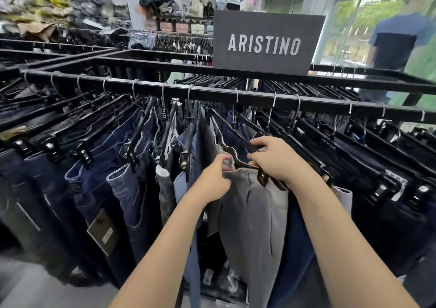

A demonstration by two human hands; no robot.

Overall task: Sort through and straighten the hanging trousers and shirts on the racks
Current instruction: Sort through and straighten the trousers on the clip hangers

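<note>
Both hands working on one pair of grey trousers at the rack.

The grey woven trousers (254, 213) hang near the middle of the black metal rail (212, 93), clipped to a black plastic clip hanger (230, 152) that is angled out toward the person. The left hand (215, 178) has its fingers curled and pinches the waistband at the trousers' top left edge. The right hand (277, 160) has its fingers closed round the hanger bar just above the waistband. Blue denim jeans (99, 180) hang on matching hangers to the left of the grey pair, and dark navy trousers (377, 208) hang to the right. A dark grey rectangular sign reading "ARISTINO" (266, 41) stands upright on the rack frame behind the rail.
</note>
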